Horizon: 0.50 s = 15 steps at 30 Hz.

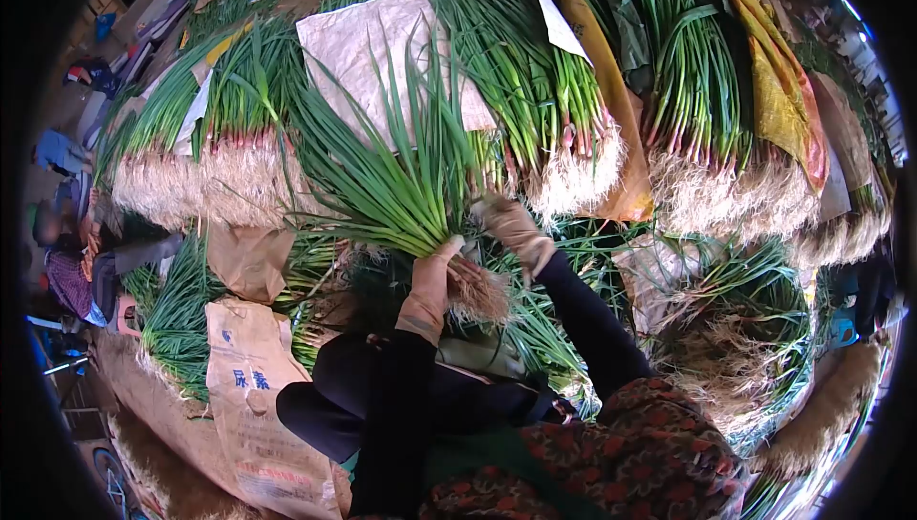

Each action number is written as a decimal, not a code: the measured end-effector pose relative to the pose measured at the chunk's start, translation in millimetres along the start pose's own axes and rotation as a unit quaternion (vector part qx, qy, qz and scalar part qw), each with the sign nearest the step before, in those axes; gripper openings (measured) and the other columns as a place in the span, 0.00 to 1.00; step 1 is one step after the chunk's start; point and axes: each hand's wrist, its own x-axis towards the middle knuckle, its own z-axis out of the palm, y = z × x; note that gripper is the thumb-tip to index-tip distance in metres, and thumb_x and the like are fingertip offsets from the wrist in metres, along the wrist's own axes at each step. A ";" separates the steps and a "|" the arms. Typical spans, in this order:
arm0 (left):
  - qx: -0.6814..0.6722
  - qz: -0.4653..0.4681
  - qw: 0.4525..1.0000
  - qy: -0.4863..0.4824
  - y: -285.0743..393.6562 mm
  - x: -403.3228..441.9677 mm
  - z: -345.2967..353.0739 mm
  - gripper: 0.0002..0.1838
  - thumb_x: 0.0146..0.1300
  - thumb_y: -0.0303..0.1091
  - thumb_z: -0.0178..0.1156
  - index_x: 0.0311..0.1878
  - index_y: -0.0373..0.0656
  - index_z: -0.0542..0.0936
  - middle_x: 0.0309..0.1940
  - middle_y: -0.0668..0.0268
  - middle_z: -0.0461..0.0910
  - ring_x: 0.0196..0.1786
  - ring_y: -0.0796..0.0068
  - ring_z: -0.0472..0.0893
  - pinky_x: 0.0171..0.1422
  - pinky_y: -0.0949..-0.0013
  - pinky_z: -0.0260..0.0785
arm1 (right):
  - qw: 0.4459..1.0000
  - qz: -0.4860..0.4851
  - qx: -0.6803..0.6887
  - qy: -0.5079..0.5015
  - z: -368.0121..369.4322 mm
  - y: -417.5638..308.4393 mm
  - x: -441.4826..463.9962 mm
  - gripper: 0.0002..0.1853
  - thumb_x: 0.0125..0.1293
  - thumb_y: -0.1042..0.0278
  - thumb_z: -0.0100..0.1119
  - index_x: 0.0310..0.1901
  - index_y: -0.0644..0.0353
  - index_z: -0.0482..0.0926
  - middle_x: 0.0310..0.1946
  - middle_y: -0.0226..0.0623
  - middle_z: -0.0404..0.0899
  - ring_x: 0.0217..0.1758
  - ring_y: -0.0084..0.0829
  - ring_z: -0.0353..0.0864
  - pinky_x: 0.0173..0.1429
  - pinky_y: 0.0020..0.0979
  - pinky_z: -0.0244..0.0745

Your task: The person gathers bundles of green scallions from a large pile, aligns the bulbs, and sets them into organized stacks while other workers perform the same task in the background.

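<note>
Right hand (514, 229) is blurred, finger positions unclear. Fingers of left hand (429, 283) are partly hidden by green onions (420, 219). Sack's (256, 415) small print is illegible.

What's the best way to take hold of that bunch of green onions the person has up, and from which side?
I'd grip the bunch of green onions at its stems, just above the roots, coming from the person's side as the left hand does. The stems gather narrowly there, while the leaves fan out loosely away from the body.
</note>
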 end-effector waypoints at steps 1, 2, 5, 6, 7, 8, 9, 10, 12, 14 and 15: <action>-0.022 0.022 1.000 0.005 1.9 -7.0 7.4 0.13 0.59 0.37 0.59 0.37 0.34 0.77 0.27 0.54 0.80 0.22 0.68 0.79 0.27 0.71 0.73 | 0.998 0.048 -0.019 0.035 -14.0 -23.0 -14.9 0.17 0.66 0.69 0.49 0.55 0.63 0.69 0.46 0.39 0.76 0.47 0.29 0.76 0.51 0.24 0.73; -0.046 0.043 0.998 0.012 2.8 -12.1 10.7 0.14 0.59 0.37 0.58 0.39 0.33 0.77 0.29 0.54 0.81 0.24 0.68 0.79 0.29 0.69 0.74 | 0.991 0.086 -0.056 0.081 -28.8 -54.8 -36.2 0.17 0.66 0.68 0.49 0.55 0.63 0.69 0.45 0.39 0.76 0.46 0.30 0.77 0.50 0.25 0.73; -0.110 0.009 0.993 -0.035 2.2 -8.1 2.6 0.15 0.60 0.36 0.57 0.44 0.35 0.78 0.31 0.56 0.80 0.27 0.69 0.79 0.34 0.66 0.75 | 0.899 0.156 -0.303 0.275 -91.9 -166.3 -127.8 0.18 0.65 0.64 0.50 0.55 0.62 0.70 0.41 0.39 0.77 0.43 0.31 0.77 0.46 0.26 0.73; -0.146 -0.003 0.988 -0.043 -1.5 -4.5 5.5 0.15 0.60 0.36 0.56 0.44 0.35 0.78 0.31 0.57 0.80 0.27 0.69 0.78 0.34 0.66 0.75 | 0.838 0.169 -0.391 0.340 -112.7 -205.1 -169.0 0.19 0.65 0.63 0.51 0.55 0.62 0.70 0.40 0.39 0.78 0.42 0.32 0.78 0.44 0.27 0.73; -0.123 -0.007 0.991 -0.056 -1.5 -0.4 5.9 0.15 0.61 0.38 0.56 0.45 0.36 0.78 0.31 0.57 0.81 0.28 0.69 0.79 0.35 0.67 0.75 | 0.768 0.178 -0.472 0.395 -127.4 -242.9 -209.9 0.19 0.65 0.62 0.51 0.55 0.62 0.70 0.39 0.39 0.78 0.41 0.32 0.78 0.43 0.27 0.73; -0.102 -0.009 0.992 -0.068 -3.3 3.3 5.6 0.16 0.61 0.39 0.55 0.45 0.36 0.78 0.31 0.58 0.81 0.28 0.69 0.79 0.36 0.67 0.75 | 0.691 0.191 -0.538 0.443 -137.5 -278.1 -249.1 0.20 0.65 0.61 0.51 0.55 0.62 0.70 0.38 0.39 0.78 0.40 0.33 0.78 0.42 0.28 0.74; -0.100 -0.001 0.993 -0.068 -2.3 1.0 12.1 0.16 0.61 0.39 0.55 0.45 0.36 0.78 0.30 0.58 0.81 0.28 0.69 0.79 0.35 0.67 0.75 | 0.617 0.207 -0.589 0.480 -143.0 -309.0 -284.2 0.20 0.65 0.59 0.51 0.55 0.62 0.70 0.37 0.39 0.79 0.39 0.33 0.78 0.40 0.28 0.74; -0.098 0.010 0.993 -0.067 0.4 -2.9 16.8 0.16 0.61 0.38 0.55 0.45 0.36 0.78 0.30 0.58 0.81 0.28 0.69 0.79 0.34 0.67 0.75 | 0.544 0.228 -0.633 0.502 -143.5 -334.1 -314.0 0.21 0.64 0.58 0.52 0.54 0.61 0.70 0.36 0.39 0.79 0.38 0.34 0.79 0.39 0.29 0.74; -0.096 0.006 0.993 -0.071 3.3 -15.1 22.1 0.15 0.60 0.38 0.56 0.44 0.36 0.78 0.30 0.57 0.81 0.28 0.70 0.79 0.34 0.67 0.75 | 0.376 0.277 -0.740 0.484 -130.1 -356.8 -354.2 0.22 0.64 0.56 0.52 0.54 0.61 0.71 0.34 0.38 0.80 0.36 0.35 0.79 0.36 0.30 0.74; -0.095 0.018 0.992 -0.083 6.3 -15.8 23.8 0.15 0.60 0.38 0.56 0.44 0.36 0.78 0.29 0.57 0.81 0.28 0.70 0.79 0.34 0.67 0.75 | 0.130 0.293 -0.856 0.406 -91.9 -341.1 -353.7 0.25 0.57 0.57 0.60 0.54 0.60 0.70 0.42 0.44 0.78 0.43 0.40 0.78 0.46 0.34 0.74; -0.093 0.025 0.991 -0.091 1.9 -9.8 21.4 0.15 0.59 0.37 0.57 0.44 0.36 0.78 0.29 0.57 0.81 0.28 0.70 0.79 0.35 0.68 0.75 | 0.291 0.177 -0.854 0.394 -105.1 -325.6 -351.4 0.25 0.57 0.61 0.61 0.56 0.60 0.70 0.45 0.43 0.78 0.44 0.38 0.78 0.47 0.34 0.74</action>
